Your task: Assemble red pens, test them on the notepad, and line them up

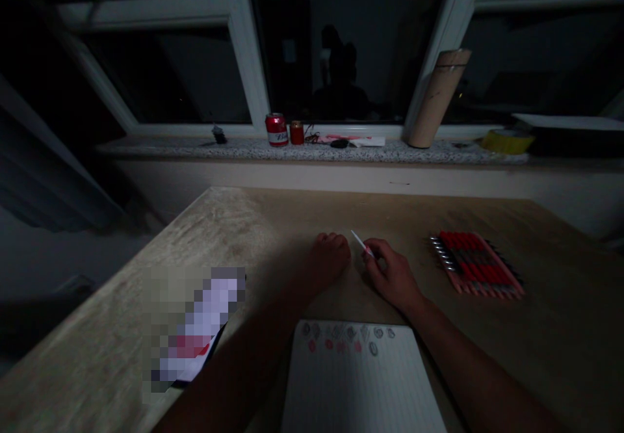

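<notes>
My right hand [390, 274] is closed round a slim white-and-red pen-like stick [361, 243]. Its white tapered end points up and to the left, away from me; the dim light hides its exact kind. Just left of it, my left hand [331, 257] rests near the tabletop with its fingers curled; whatever may be inside them is hidden. Below both hands lies a lined notepad [361, 387], with two rows of small dark and red drawn marks along its top edge.
A set of red and dark pens [475, 264] lies on the table [390, 212] at right. At left is a pixelated phone-like screen [199, 335]. The windowsill [234, 150] carries a red can [277, 130], a small red jar [296, 132], a tall flask [439, 98] and yellow tape [507, 142].
</notes>
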The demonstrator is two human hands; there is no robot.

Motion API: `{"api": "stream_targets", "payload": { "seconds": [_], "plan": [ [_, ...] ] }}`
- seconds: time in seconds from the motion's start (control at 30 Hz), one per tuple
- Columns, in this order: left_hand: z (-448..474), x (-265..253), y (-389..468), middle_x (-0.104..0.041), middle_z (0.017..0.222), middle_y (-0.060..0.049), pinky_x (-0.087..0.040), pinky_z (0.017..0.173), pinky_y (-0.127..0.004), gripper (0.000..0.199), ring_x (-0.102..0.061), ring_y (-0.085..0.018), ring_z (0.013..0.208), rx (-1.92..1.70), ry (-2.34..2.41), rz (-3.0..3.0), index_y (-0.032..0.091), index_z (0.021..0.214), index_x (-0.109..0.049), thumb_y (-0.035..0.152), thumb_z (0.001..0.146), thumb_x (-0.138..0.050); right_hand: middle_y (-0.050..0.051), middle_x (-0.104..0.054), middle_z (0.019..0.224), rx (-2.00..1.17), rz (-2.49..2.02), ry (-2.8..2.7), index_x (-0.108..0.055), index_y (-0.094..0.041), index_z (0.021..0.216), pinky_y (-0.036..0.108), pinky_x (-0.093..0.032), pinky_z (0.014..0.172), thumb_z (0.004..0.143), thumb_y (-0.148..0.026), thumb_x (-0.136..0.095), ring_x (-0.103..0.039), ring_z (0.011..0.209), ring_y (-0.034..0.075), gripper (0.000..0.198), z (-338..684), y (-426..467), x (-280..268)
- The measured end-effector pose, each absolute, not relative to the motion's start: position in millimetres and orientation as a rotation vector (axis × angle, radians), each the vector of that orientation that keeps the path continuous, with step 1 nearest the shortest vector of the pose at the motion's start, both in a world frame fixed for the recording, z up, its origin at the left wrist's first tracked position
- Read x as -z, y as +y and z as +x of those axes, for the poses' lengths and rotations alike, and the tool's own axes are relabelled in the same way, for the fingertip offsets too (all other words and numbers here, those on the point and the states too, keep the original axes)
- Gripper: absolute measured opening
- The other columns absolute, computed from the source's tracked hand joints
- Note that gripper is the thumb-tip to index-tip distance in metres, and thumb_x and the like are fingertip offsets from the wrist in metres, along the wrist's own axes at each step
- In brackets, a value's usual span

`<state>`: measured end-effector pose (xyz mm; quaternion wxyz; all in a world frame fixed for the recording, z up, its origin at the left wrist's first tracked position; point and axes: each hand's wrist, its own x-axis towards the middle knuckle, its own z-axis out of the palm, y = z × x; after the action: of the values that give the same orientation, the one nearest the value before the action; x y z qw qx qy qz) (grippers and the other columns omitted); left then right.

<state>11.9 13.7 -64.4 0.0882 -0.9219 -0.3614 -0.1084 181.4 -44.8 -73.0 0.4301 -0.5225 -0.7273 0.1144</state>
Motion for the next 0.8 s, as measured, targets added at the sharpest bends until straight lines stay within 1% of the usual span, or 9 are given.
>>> {"api": "stream_targets", "payload": {
  "seconds": [0.2, 0.37, 0.43, 0.5, 0.53, 0.57, 0.63, 0.7, 0.8],
  "plan": [
    [12.3, 62.3, 13.4, -0.059, 0.090, -0.007, -0.034, 0.083, -0.036, 0.023, -0.050, -0.020, 0.091, 0.347, -1.025, -2.757, 0.015, 0.087, -0.059, 0.025, 0.091, -0.039, 0.004, -0.063, 0.089, -0.255, -1.310, -1.802, -0.052, -0.020, 0.103, 0.027, -0.046, 0.071, 0.087, -0.026, -0.045, -0.061, 0.075, 0.016, 0.018, 181.1, -44.2, 73.2],
    [9.7, 59.5, 18.0, -0.060, 0.095, -0.007, -0.036, 0.085, -0.037, 0.024, -0.051, -0.020, 0.094, 0.496, -1.120, -2.810, 0.018, 0.103, -0.059, 0.026, 0.091, -0.039, 0.005, -0.065, 0.093, -0.227, -1.288, -1.807, -0.053, -0.021, 0.108, 0.027, -0.046, 0.075, 0.086, -0.026, -0.045, -0.062, 0.081, 0.017, 0.024, 181.4, -43.3, 75.0],
    [7.8, 56.8, 19.9, -0.061, 0.095, -0.007, -0.038, 0.085, -0.038, 0.026, -0.052, -0.021, 0.094, 0.594, -1.183, -2.854, 0.018, 0.101, -0.061, 0.026, 0.092, -0.038, 0.005, -0.065, 0.094, -0.221, -1.281, -1.810, -0.053, -0.021, 0.109, 0.028, -0.046, 0.075, 0.087, -0.026, -0.045, -0.062, 0.082, 0.018, 0.025, 181.5, -43.2, 75.0],
    [6.2, 51.8, 21.0, -0.062, 0.093, -0.007, -0.041, 0.086, -0.038, 0.029, -0.054, -0.020, 0.093, 0.811, -1.247, -2.950, 0.017, 0.094, -0.063, 0.028, 0.092, -0.037, 0.005, -0.065, 0.094, -0.224, -1.277, -1.809, -0.054, -0.020, 0.108, 0.027, -0.046, 0.075, 0.087, -0.026, -0.044, -0.062, 0.081, 0.017, 0.024, 181.5, -43.3, 74.8],
    [5.6, 48.4, 21.1, -0.063, 0.094, -0.007, -0.044, 0.085, -0.037, 0.030, -0.055, -0.019, 0.092, 0.986, -1.305, -3.007, 0.016, 0.094, -0.063, 0.030, 0.092, -0.037, 0.005, -0.065, 0.094, -0.226, -1.275, -1.809, -0.054, -0.020, 0.107, 0.027, -0.046, 0.075, 0.087, -0.027, -0.044, -0.062, 0.081, 0.017, 0.023, 181.4, -43.4, 74.5],
    [5.3, 44.6, 20.8, -0.063, 0.095, -0.006, -0.047, 0.080, -0.034, 0.030, -0.057, -0.017, 0.089, 1.189, -1.398, -3.062, 0.016, 0.095, -0.063, 0.033, 0.091, -0.039, 0.005, -0.065, 0.093, -0.228, -1.275, -1.812, -0.054, -0.020, 0.106, 0.027, -0.046, 0.074, 0.087, -0.027, -0.044, -0.062, 0.080, 0.017, 0.023, 181.3, -43.5, 74.3],
    [5.6, 36.2, 19.6, -0.064, 0.094, -0.006, -0.052, 0.064, -0.028, 0.032, -0.059, -0.016, 0.082, 1.637, -1.713, -3.095, 0.016, 0.100, -0.062, 0.039, 0.086, -0.046, 0.005, -0.065, 0.091, -0.229, -1.276, -1.820, -0.055, -0.020, 0.105, 0.027, -0.046, 0.072, 0.087, -0.027, -0.044, -0.061, 0.078, 0.017, 0.022, 181.1, -43.8, 73.5],
    [6.7, 27.7, 17.5, -0.064, 0.092, -0.006, -0.051, 0.050, -0.023, 0.036, -0.060, -0.017, 0.079, 2.026, -2.039, -2.989, 0.015, 0.103, -0.061, 0.041, 0.079, -0.055, 0.005, -0.065, 0.090, -0.227, -1.268, -1.831, -0.055, -0.020, 0.105, 0.027, -0.046, 0.071, 0.088, -0.028, -0.044, -0.061, 0.077, 0.016, 0.022, 180.8, -44.2, 72.5],
    [8.6, 18.1, 14.0, -0.065, 0.092, -0.007, -0.050, 0.045, -0.019, 0.039, -0.060, -0.017, 0.080, 2.361, -2.204, -2.842, 0.014, 0.102, -0.062, 0.038, 0.072, -0.062, 0.005, -0.065, 0.091, -0.226, -1.257, -1.836, -0.055, -0.020, 0.105, 0.027, -0.046, 0.072, 0.088, -0.028, -0.043, -0.061, 0.078, 0.017, 0.022, 180.0, -44.7, 71.5]
  ]
}}
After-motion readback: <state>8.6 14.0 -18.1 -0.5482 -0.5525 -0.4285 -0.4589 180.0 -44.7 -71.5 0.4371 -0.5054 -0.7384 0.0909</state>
